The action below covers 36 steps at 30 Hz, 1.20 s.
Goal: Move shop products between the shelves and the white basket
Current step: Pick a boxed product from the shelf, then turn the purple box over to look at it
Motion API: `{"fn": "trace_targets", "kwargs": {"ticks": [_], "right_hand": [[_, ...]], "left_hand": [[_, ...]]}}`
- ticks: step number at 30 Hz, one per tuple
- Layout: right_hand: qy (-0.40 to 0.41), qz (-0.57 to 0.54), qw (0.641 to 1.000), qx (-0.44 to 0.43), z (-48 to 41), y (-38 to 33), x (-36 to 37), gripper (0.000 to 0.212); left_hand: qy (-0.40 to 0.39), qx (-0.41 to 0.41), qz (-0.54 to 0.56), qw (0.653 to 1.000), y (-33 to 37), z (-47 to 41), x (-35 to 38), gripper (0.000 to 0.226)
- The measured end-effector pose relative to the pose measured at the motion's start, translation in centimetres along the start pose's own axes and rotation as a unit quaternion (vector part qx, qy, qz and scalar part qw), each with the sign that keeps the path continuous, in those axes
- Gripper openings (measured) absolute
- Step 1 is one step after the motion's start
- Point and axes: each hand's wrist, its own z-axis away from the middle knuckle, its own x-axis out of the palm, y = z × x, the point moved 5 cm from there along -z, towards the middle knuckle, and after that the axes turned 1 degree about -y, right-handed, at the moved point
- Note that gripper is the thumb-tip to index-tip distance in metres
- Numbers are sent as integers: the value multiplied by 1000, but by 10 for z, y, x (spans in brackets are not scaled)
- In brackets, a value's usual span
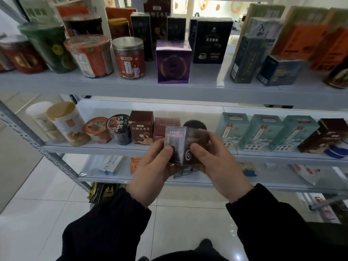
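**Squarely in both hands – one small box before the shelves**

Centre of the view, a dark purple box (pixel 185 146) is held in the air in front of the middle shelf (pixel 75 148), one upright corner edge turned toward the camera and its top tipped slightly away.

The left hand (pixel 150 170) comes up from seven o'clock and grips the box's left face: the thumb (pixel 168 150) lies flat on it and the fingers curl underneath. The right hand (pixel 218 166) reaches in from five o'clock, thumb (pixel 197 149) pressed on the right face, fingers wrapped round the far side. Both wrists are bent upward, and black sleeves (pixel 105 232) cover both forearms.

Behind the box, at ten o'clock, a brown carton (pixel 141 127) stands on the middle shelf, with round tubs (pixel 120 129) farther out at nine. At two to three o'clock stands a row of teal cartons (pixel 263 132).

At twelve o'clock, on the upper shelf (pixel 113 85), stands a larger purple carton (pixel 173 63) – a red-labelled jar (pixel 130 57) just beside it at eleven, a black carton (pixel 211 41) at one.

Below the hands a lower shelf (pixel 122 178) carries blurred packets. White floor tiles (pixel 47 213) fill six to eight o'clock.
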Motion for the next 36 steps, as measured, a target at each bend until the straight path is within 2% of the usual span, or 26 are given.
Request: {"fn": "trace_targets", "kwargs": {"ticks": [5, 9, 12, 15, 18, 21, 24, 25, 26, 28, 29, 33, 35, 36], "right_hand": [[30, -32, 997, -68, -13, -22, -27, 52], [26, 15, 990, -139, -25, -36, -42, 45], [17, 46, 985, -164, -42, -51, -53, 43], [-1, 132, 971, -200, -65, -65, -64, 42], [-6, 257, 931, -257, -88, -83, -72, 44], [-3, 336, 892, -302, -110, -106, -75, 42], [8, 356, 870, -340, -129, -123, -78, 42], [14, 359, 865, -350, -134, -126, -79, 43], [20, 365, 860, -357, -138, -129, -79, 43], [26, 382, 849, -364, -147, -130, -78, 43], [26, 390, 846, -362, -152, -129, -78, 43], [47, 426, 828, -362, -166, -130, -72, 39], [68, 457, 794, -395, -166, -133, -68, 36], [74, 474, 775, -410, -166, -134, -65, 35]], "left_hand": [[53, 75, -53, 994, 9, -20, 3, 22], [45, 92, -118, 988, 13, -35, 20, 35], [59, 110, -141, 982, 22, -53, 36, 35], [71, 131, -180, 972, 35, -73, 52, 42], [95, 159, -248, 951, 45, -93, 64, 45], [123, 196, -335, 914, 56, -111, 77, 54], [145, 230, -434, 859, 72, -124, 87, 52], [167, 256, -471, 828, 80, -126, 87, 47], [200, 288, -516, 781, 90, -127, 86, 46], [259, 340, -583, 691, 107, -130, 83, 54], [268, 343, -604, 668, 114, -135, 80, 60], [261, 264, -657, 656, 121, -169, 66, 68], [258, 254, -674, 644, 120, -183, 63, 67], [255, 252, -670, 650, 119, -188, 63, 67]]}}
